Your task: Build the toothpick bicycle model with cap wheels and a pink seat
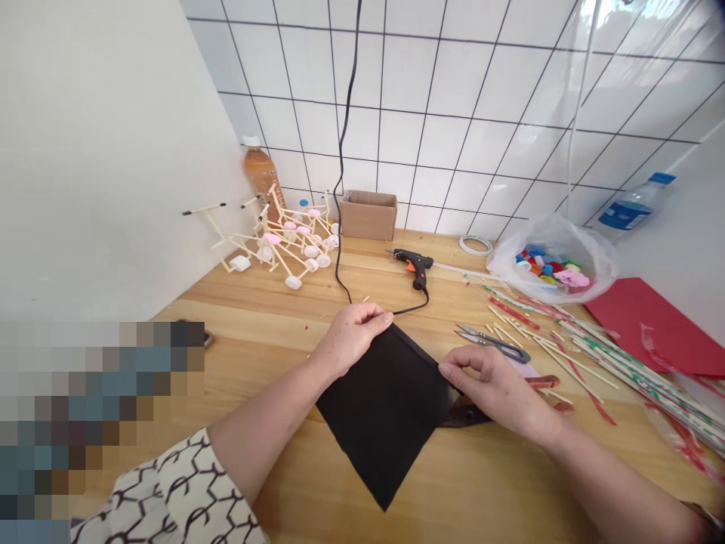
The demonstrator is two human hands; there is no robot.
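Observation:
A thin black sheet point(390, 408), perhaps paper, lies turned cornerwise above the table, one corner toward me. Its upper edge runs between my two hands and shows a narrow strip like a fold. My left hand point(354, 336) pinches the upper left corner between thumb and fingers. Farther down that edge, my right hand point(487, 381) is closed on it with thumb and forefinger. A dark glossy piece point(467, 414) sticks out under my right hand; I cannot tell what it is. Grey thread snips point(498, 344) lie just beyond that hand.
Behind the hands lies a black glue gun point(416, 264) with its cord. Stick models point(294, 234) with wheels stand at left, before a tea bottle point(261, 177). Farther back are a cardboard box point(368, 217) and tape roll point(476, 244). Bottle caps fill a plastic bag point(498, 261); sticks point(558, 355) and red paper point(651, 321) lie right.

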